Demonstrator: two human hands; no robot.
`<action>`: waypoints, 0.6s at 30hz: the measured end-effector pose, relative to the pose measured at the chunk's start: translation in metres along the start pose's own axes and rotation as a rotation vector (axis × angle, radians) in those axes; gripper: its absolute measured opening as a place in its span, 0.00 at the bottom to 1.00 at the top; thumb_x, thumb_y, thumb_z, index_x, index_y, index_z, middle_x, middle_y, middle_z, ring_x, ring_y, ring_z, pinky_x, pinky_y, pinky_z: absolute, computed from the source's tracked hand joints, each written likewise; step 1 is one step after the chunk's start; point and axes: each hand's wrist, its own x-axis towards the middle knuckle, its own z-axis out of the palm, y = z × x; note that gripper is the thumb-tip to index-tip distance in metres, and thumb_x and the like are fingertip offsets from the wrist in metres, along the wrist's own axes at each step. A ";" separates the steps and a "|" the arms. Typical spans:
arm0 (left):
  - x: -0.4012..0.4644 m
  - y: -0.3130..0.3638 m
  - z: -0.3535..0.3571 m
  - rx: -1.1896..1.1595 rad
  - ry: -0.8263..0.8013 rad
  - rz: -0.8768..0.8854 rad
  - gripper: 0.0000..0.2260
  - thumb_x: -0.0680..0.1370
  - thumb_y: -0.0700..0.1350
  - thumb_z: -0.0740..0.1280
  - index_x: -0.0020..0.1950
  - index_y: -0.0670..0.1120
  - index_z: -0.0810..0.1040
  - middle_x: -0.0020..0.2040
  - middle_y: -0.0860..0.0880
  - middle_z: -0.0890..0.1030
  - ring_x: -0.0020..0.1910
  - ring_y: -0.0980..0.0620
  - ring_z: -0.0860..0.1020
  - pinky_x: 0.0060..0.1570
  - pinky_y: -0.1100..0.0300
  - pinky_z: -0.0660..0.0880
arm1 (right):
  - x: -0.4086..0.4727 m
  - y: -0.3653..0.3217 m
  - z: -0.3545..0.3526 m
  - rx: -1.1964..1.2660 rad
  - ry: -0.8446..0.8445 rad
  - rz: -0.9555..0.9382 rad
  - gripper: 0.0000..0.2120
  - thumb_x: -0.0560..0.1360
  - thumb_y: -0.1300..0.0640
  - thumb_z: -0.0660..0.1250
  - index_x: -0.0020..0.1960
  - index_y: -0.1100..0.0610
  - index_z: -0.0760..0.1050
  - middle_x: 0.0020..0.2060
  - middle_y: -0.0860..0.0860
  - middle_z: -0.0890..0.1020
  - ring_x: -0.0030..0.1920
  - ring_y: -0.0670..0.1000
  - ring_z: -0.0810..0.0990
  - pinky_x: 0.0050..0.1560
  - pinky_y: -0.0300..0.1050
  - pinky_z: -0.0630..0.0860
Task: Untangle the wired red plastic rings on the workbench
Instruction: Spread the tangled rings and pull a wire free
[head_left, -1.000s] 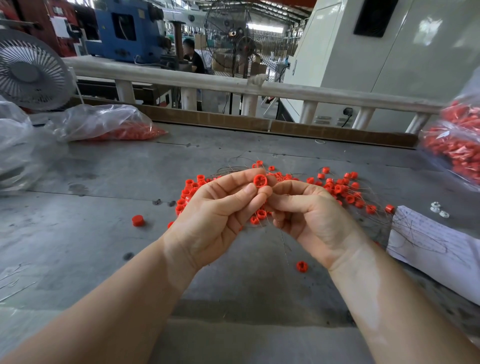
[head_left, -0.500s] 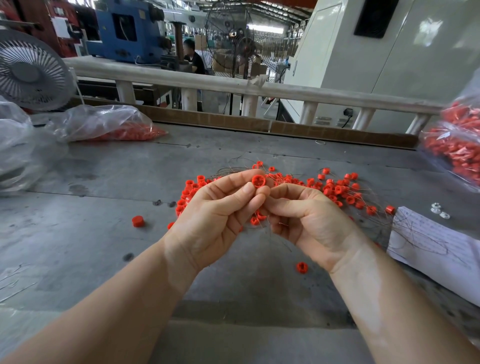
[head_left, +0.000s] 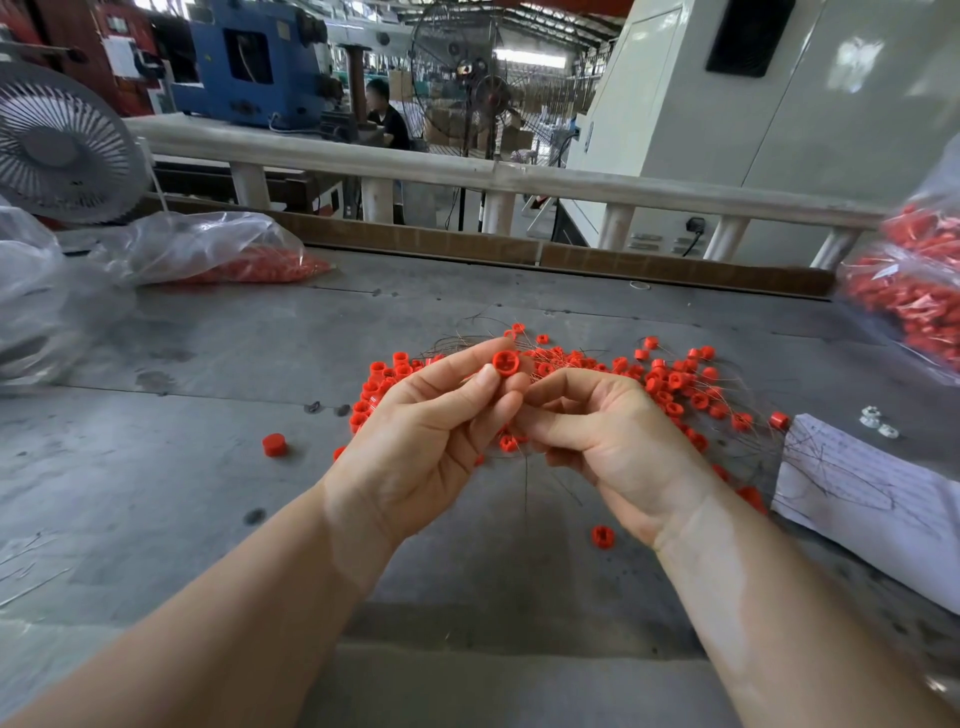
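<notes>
Pinching one red ring (head_left: 504, 362) between thumb and fingertips, my left hand (head_left: 431, 441) holds it up with its open face turned toward the head camera, just above the near edge of the pile of wired rings (head_left: 670, 384). My right hand (head_left: 608, 441) sits touching the left, its fingers curled in tight just below and right of the ring; they look closed on the fine wire (head_left: 525, 483) that trails down from between the two hands toward the tabletop (head_left: 208, 364), though the wire is too thin for me to say exactly where the grip lands.

What the next move turns on: the ring is above and slightly left of the right fingertips, and the wire hangs roughly straight down toward me, away from the heap. I judge the pull should run along that line, right hand drawing down and toward me while the left keeps the ring steady.

Most of the heap lies beyond and to the right of both hands, strands looping between the rings. A few loose rings lie apart, one to the left (head_left: 274, 445) and one near my right wrist (head_left: 602, 536). Very little looks separated yet.
</notes>
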 end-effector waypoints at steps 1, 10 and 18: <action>0.000 0.000 0.000 0.003 -0.002 0.002 0.11 0.66 0.35 0.65 0.41 0.43 0.86 0.40 0.44 0.84 0.38 0.54 0.83 0.35 0.67 0.78 | 0.001 0.000 0.000 -0.014 0.014 -0.020 0.06 0.67 0.62 0.72 0.34 0.53 0.79 0.28 0.47 0.79 0.30 0.41 0.76 0.30 0.31 0.70; 0.001 -0.002 -0.003 0.118 0.018 0.022 0.10 0.67 0.37 0.66 0.40 0.45 0.86 0.38 0.46 0.84 0.36 0.55 0.83 0.35 0.66 0.79 | 0.002 0.000 0.001 -0.297 0.286 -0.455 0.09 0.70 0.65 0.73 0.41 0.51 0.80 0.34 0.46 0.83 0.36 0.42 0.79 0.40 0.34 0.74; -0.001 -0.003 -0.003 0.210 0.023 0.019 0.09 0.67 0.40 0.67 0.42 0.49 0.86 0.37 0.50 0.84 0.30 0.60 0.79 0.29 0.67 0.76 | 0.003 0.003 0.001 -0.082 0.174 -0.274 0.07 0.72 0.65 0.69 0.43 0.54 0.81 0.39 0.51 0.85 0.43 0.47 0.83 0.48 0.39 0.77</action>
